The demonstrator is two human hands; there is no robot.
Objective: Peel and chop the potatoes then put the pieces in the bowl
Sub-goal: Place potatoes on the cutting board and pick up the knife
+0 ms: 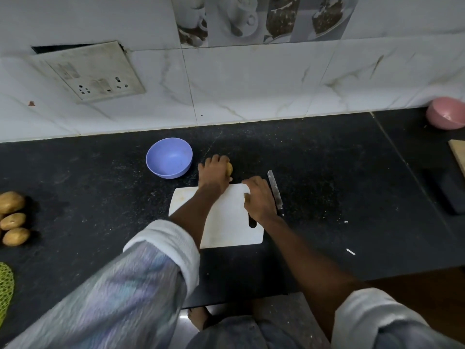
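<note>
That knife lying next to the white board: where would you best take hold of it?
By the dark handle end, nearest the person, coming from above. The knife lies flat on the counter, blade pointing toward the wall, just right of the right hand, so the handle is the safe, near grip.

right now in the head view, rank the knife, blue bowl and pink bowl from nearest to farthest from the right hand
From the right hand:
1. Knife, lying just to its right, beside the cutting board.
2. Blue bowl, to the left, beyond the left hand.
3. Pink bowl, far right by the wall.
</note>
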